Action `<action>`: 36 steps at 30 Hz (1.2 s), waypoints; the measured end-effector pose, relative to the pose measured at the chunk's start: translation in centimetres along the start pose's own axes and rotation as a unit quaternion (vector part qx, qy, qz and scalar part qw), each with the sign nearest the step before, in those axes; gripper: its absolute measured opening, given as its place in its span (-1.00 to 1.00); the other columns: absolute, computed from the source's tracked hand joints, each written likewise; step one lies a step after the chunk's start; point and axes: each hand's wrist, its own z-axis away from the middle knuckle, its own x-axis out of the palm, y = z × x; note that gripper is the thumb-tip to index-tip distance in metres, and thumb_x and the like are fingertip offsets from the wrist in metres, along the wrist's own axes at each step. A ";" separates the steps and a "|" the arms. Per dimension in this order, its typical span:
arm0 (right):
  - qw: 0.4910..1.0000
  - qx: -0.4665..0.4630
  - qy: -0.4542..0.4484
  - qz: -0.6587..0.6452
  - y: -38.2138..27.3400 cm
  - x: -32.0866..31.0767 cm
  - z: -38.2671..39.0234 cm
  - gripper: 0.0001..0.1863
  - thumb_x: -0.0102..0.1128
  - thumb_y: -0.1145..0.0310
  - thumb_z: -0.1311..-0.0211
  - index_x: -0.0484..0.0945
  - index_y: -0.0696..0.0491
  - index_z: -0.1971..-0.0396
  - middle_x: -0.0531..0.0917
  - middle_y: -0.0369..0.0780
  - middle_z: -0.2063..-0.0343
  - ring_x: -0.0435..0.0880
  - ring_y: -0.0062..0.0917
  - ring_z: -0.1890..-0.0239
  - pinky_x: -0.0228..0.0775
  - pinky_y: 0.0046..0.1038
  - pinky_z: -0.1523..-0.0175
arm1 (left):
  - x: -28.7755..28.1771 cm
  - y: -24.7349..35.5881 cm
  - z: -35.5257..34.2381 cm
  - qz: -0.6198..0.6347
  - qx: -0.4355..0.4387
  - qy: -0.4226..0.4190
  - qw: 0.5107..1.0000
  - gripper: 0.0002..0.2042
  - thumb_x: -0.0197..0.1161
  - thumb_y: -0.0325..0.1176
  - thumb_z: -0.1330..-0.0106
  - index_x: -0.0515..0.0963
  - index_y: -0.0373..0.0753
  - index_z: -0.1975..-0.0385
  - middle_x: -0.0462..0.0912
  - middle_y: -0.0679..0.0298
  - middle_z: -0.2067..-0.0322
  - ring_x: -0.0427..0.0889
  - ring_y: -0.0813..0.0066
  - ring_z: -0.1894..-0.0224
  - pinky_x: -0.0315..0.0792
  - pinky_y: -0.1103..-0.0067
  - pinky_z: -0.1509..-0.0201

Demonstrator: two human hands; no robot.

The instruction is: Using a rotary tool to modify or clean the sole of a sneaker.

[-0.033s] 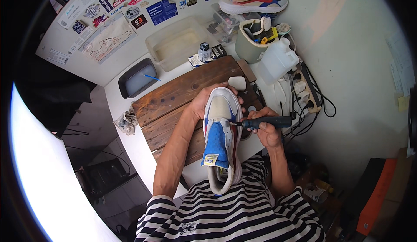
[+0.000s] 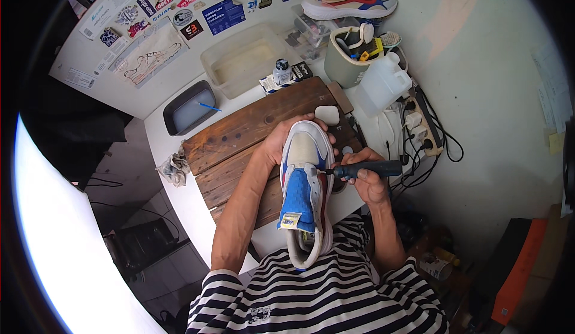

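My left hand (image 2: 277, 139) is wrapped round the front of a cream sneaker (image 2: 306, 142) with a blue tongue and red side stripe, its heel end pointing toward my body. My right hand (image 2: 368, 181) grips a dark pen-shaped rotary tool (image 2: 374, 169); its thin tip meets the right side of the shoe beside the lacing area. Beneath both hands lies a dark wooden board (image 2: 239, 142) on the white table (image 2: 171, 193). A small white square object (image 2: 327, 115) sits on the board just beyond the shoe's toe.
Behind the board are a grey tray (image 2: 179, 121) with a blue stick, a clear bin (image 2: 218, 55), a small bottle (image 2: 281, 70), a tool bucket (image 2: 338, 64), a plastic jug (image 2: 377, 91) and another sneaker (image 2: 347, 4). A cabled power strip (image 2: 428, 127) is right; a crumpled rag (image 2: 173, 169) is left.
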 end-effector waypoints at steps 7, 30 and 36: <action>0.998 -0.018 -0.046 -0.024 -0.6 0.4 0.0 -0.72 0.28 0.28 -0.08 0.52 0.17 0.31 0.52 -0.13 0.60 0.48 -0.51 0.53 0.50 -0.20 -0.15 | -0.1 -0.1 -0.1 -0.012 0.006 0.000 1.000 -0.61 -0.03 -0.09 -0.49 0.54 -0.33 0.16 0.65 -0.16 0.16 0.63 -0.24 0.03 0.50 -0.01 -0.10; 0.999 -0.006 -0.037 -0.034 -0.6 0.4 -0.1 -0.72 0.27 0.31 -0.09 0.51 0.20 0.29 0.55 -0.10 0.52 0.49 -0.54 0.52 0.53 -0.34 -0.02 | 0.1 -0.1 -0.1 -0.014 0.007 0.010 1.000 -0.62 -0.02 -0.10 -0.49 0.55 -0.33 0.17 0.66 -0.13 0.18 0.64 -0.21 0.04 0.50 0.01 -0.10; 0.999 0.022 0.025 0.020 -1.3 1.2 -0.4 -0.74 0.26 0.39 -0.10 0.55 0.25 0.25 0.60 -0.10 0.43 0.53 -0.54 0.47 0.49 -0.46 0.24 | 0.1 -0.1 -0.1 -0.018 0.007 0.014 1.000 -0.61 -0.04 -0.10 -0.51 0.55 -0.34 0.18 0.66 -0.12 0.18 0.64 -0.22 0.04 0.50 0.01 -0.10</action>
